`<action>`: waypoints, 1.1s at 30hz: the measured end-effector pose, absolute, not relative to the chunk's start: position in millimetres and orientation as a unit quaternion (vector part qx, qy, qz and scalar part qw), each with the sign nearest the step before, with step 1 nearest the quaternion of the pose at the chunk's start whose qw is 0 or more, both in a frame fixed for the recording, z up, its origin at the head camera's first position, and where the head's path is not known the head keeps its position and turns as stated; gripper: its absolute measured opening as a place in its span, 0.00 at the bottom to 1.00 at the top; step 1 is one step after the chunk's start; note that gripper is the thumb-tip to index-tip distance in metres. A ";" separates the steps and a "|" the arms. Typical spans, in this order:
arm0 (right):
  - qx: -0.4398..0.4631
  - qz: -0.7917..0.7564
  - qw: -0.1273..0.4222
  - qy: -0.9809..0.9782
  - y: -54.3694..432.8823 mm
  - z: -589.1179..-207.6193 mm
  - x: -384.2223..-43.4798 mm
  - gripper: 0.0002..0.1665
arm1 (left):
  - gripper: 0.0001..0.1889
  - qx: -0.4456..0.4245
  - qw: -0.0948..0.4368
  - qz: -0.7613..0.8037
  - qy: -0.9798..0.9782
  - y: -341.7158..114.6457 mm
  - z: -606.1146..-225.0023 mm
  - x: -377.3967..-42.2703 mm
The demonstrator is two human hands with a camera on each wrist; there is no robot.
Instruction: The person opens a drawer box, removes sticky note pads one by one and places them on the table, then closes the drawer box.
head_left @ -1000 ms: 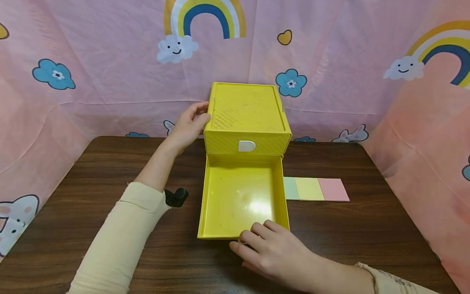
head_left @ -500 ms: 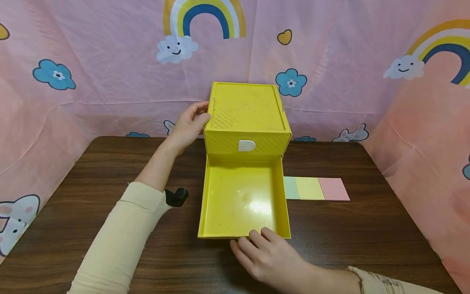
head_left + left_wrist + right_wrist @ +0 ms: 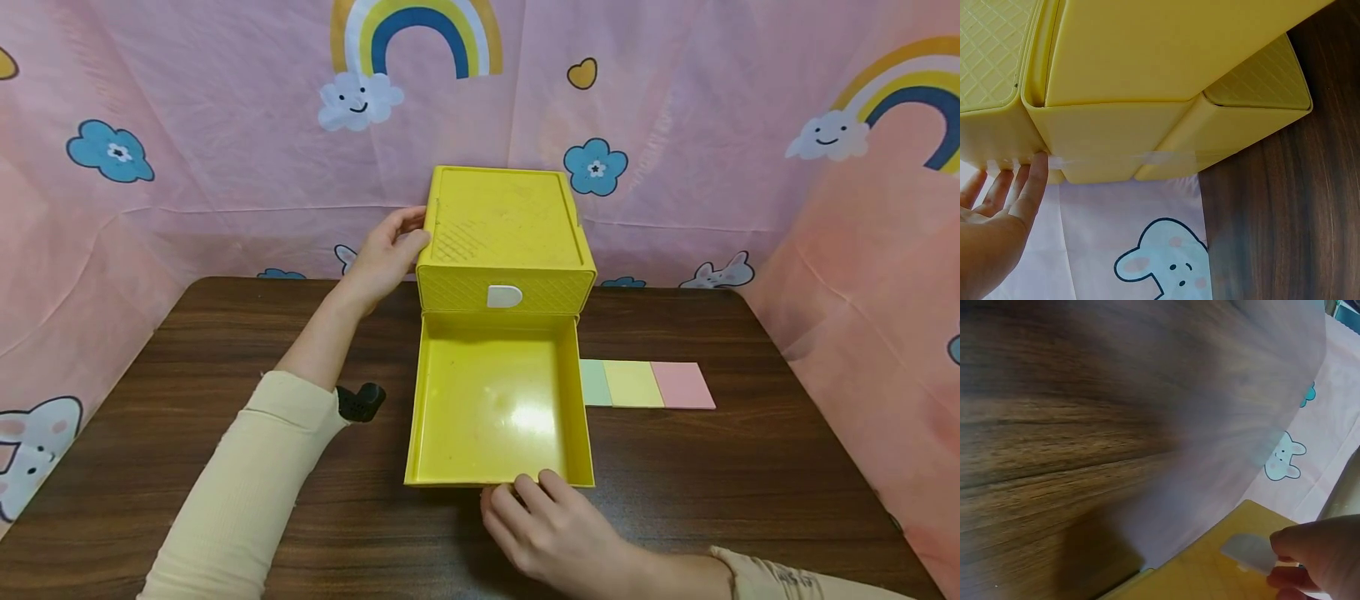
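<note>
A yellow drawer box [image 3: 510, 217] stands at the table's back, one drawer pulled far out below its top tier. That open drawer [image 3: 487, 400] has nothing inside. My left hand [image 3: 384, 254] rests against the box's left side; the left wrist view shows its extended fingers [image 3: 1035, 187] touching the yellow wall. At the open drawer's front is my right hand [image 3: 555, 529], fingertips by the rim. In the right wrist view, its thumb and fingers pinch the white handle [image 3: 1250, 551] on the drawer front. The top drawer has another white handle [image 3: 504, 297].
Green, yellow and pink sticky notes [image 3: 633, 384] lie in a row on the dark wooden table [image 3: 750, 483], right of the drawer. A pink patterned cloth [image 3: 247, 167] hangs behind. The left wrist view shows a lower yellow tier [image 3: 1263, 78] beneath the open drawer.
My right hand has shifted slightly, its fingertips drawing back from over the drawer's front rim toward the front face. The drawer has barely moved. My left hand stays where it was.
</note>
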State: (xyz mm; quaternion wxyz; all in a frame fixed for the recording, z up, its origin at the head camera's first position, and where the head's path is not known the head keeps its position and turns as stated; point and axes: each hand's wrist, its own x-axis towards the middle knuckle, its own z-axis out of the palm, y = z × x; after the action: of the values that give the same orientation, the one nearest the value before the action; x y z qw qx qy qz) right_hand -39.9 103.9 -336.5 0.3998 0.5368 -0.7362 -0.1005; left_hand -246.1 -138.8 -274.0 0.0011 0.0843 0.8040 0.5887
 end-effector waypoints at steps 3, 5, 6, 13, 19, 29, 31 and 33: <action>0.536 -0.094 0.396 -0.740 103.4 -338.5 -40.5 0.16 | 0.27 0.084 0.002 0.587 0.806 -139.0 -273.6 -245.6; 0.537 -0.091 0.398 -0.738 103.3 -340.3 -41.4 0.16 | 0.27 0.085 0.003 0.587 0.805 -139.1 -273.6 -245.6; 0.537 -0.090 0.399 -0.738 103.3 -341.2 -41.9 0.16 | 0.27 0.085 0.002 0.588 0.805 -139.2 -273.6 -245.6; 0.533 -0.082 0.397 -0.742 103.0 -346.9 -44.7 0.15 | 0.27 0.086 0.001 0.589 0.804 -138.4 -273.4 -246.0; 0.527 -0.082 0.378 -0.757 103.7 -347.4 -44.9 0.16 | 0.27 0.084 -0.003 0.583 0.808 -138.1 -273.3 -246.2; 0.524 -0.040 0.348 -0.777 102.9 -349.3 -44.9 0.17 | 0.27 0.082 -0.006 0.589 0.804 -138.2 -273.5 -245.8; 0.522 -0.039 0.345 -0.779 102.8 -350.0 -44.7 0.18 | 0.27 0.082 -0.007 0.588 0.805 -138.3 -273.5 -245.6; 0.520 -0.039 0.345 -0.780 102.7 -350.3 -44.7 0.18 | 0.27 0.081 -0.006 0.586 0.806 -138.4 -273.6 -245.6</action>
State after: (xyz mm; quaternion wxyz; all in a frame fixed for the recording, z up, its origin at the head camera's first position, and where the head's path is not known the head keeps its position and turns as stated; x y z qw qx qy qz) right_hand -44.7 102.7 -350.3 0.3448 0.5204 -0.7802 -0.0387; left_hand -245.6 -138.4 -273.6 -0.0060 0.0813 0.8062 0.5861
